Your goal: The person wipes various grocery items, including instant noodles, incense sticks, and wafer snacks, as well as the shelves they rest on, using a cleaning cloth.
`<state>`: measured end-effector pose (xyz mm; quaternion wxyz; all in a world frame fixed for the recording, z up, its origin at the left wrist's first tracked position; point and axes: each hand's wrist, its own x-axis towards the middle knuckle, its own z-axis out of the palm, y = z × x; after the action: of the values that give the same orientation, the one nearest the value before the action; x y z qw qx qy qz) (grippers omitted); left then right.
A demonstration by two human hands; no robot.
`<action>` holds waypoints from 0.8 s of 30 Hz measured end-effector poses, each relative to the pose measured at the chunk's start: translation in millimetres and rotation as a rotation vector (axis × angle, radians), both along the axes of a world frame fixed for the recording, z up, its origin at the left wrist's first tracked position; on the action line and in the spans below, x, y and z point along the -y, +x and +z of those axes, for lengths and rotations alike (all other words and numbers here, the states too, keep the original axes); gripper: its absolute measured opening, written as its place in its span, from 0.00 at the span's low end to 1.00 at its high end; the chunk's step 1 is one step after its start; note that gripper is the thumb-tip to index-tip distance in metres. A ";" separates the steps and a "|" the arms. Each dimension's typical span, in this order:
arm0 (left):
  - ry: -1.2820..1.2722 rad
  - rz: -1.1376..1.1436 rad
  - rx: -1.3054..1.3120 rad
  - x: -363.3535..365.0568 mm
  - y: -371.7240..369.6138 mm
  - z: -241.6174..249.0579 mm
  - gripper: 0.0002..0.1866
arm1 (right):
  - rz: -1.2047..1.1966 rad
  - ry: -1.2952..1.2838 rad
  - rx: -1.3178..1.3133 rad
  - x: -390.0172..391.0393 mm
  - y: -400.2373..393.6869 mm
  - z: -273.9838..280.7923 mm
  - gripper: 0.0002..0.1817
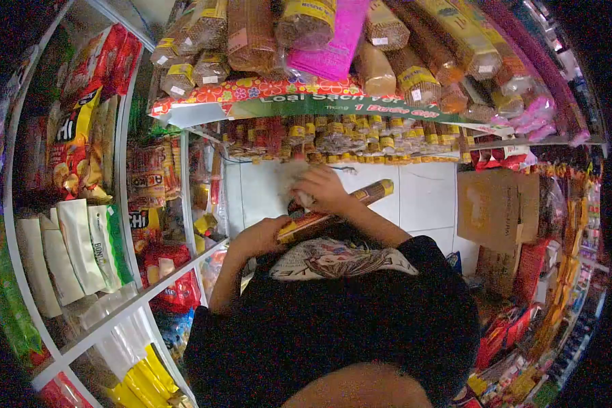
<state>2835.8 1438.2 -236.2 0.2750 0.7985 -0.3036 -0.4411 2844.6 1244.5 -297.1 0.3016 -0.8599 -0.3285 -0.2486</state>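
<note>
A long brown incense-stick pack (372, 194) with yellow ends lies slanted in front of my chest. My left hand (262, 236) is wrapped round its lower left end. Over the upper left side of the pack, my right hand (324, 188) is closed on a pale, crumpled cloth (294, 178), slightly blurred. My right forearm crosses the middle of the pack and hides part of it.
Ahead, a shelf holds clear-wrapped incense packs (251, 34) and a pink packet (333, 44); more bundles (387, 139) are stacked underneath. Snack bags (81, 149) fill the left rack (122, 136). Cardboard boxes (496, 207) stand at right on white floor tiles (425, 187).
</note>
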 end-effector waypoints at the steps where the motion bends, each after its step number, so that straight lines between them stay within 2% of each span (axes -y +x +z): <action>1: -0.001 0.009 0.007 -1.5 2.2 -0.2 0.23 | -0.051 -0.036 -0.074 9.4 2.2 -7.8 0.16; 2: -0.014 0.024 0.045 -5.0 3.8 0.2 0.23 | -0.068 -0.023 -0.168 22.8 3.2 14.0 0.14; 4: -0.023 0.041 0.075 -7.7 4.4 4.8 0.23 | -0.286 -0.023 -0.294 49.6 -1.5 13.3 0.12; 6: -0.005 0.074 0.008 -5.4 5.5 16.7 0.23 | -0.535 0.001 -0.229 72.7 1.2 -10.6 0.15; 7: -0.003 0.076 0.005 -5.2 4.5 14.3 0.23 | -0.533 0.001 -0.233 78.0 -1.1 -4.5 0.15; 9: -0.134 0.082 0.044 -3.6 2.4 4.0 0.23 | -0.815 0.038 -0.354 84.1 -3.6 15.4 0.11; 12: -0.106 0.159 -0.028 20.5 2.0 -16.6 0.24 | -0.759 0.139 -0.257 60.0 -8.6 -2.0 0.08; 13: -0.106 0.160 -0.026 30.4 0.5 -22.4 0.24 | -0.509 0.150 -0.180 41.0 -11.2 5.1 0.08; 14: -0.192 0.234 -0.013 40.2 -1.1 -28.2 0.24 | -0.343 0.091 -0.264 16.6 -12.0 10.1 0.08; 15: -0.277 0.312 0.000 44.0 -2.9 -37.5 0.25 | -0.291 -0.366 -0.480 -15.7 -14.4 64.6 0.11; 16: -0.515 0.361 0.063 34.9 -8.6 -62.9 0.26 | -0.078 -0.173 -0.039 -18.1 -18.5 46.8 0.13; 17: -0.512 0.361 0.070 34.9 -4.7 -48.3 0.26 | -0.076 -0.169 -0.033 -13.2 -16.7 29.8 0.13; 19: -0.002 0.279 0.060 39.7 7.3 -7.3 0.28 | -0.391 -0.578 -0.607 19.3 -8.6 8.2 0.15; 21: -0.034 0.241 0.020 22.8 2.0 -8.4 0.28 | -0.517 -0.142 -0.094 63.8 -7.1 27.5 0.13; 23: -0.061 0.193 -0.019 8.8 -1.1 -7.6 0.28 | -0.741 0.099 0.025 84.7 4.6 16.6 0.11; 24: -0.057 0.151 0.003 6.7 -1.3 -6.5 0.27 | -0.735 0.142 0.008 84.7 3.2 12.0 0.09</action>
<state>2834.5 1431.5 -242.6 0.3298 0.8117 -0.2552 -0.4091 2847.8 1159.8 -285.1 0.2497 -0.8963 0.0191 -0.3659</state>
